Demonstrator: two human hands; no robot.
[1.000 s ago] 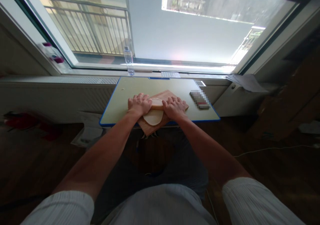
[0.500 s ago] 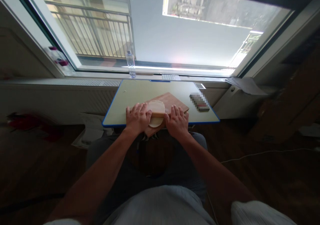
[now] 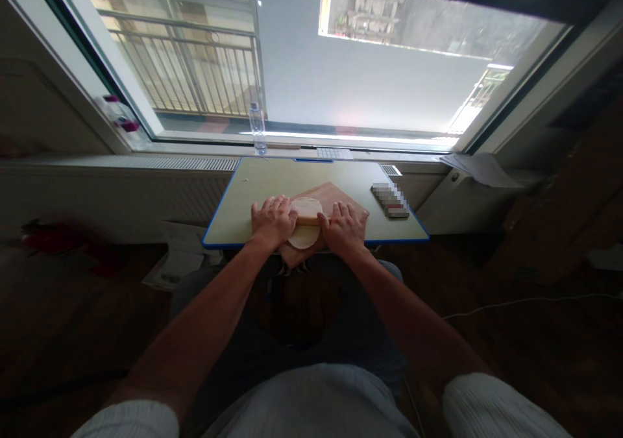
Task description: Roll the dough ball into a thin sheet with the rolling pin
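A wooden board (image 3: 341,196) lies at an angle on the small blue-edged table (image 3: 263,185). On it sits a flat, pale round of dough (image 3: 304,235). A wooden rolling pin (image 3: 308,220) lies across the dough. My left hand (image 3: 272,220) presses on the pin's left end and my right hand (image 3: 344,227) on its right end, palms down with fingers spread forward. The pin's ends are hidden under my hands.
A blurred flat object (image 3: 390,200) lies on the table's right side. A clear water bottle (image 3: 257,128) stands on the windowsill behind the table. Papers (image 3: 474,167) rest on the sill at right. A radiator (image 3: 146,185) runs along the wall at left. A white cable (image 3: 525,303) crosses the dark floor.
My hands pulled the rolling pin back toward me over the dough, then pushed it slightly forward again. The head view shifted a little.
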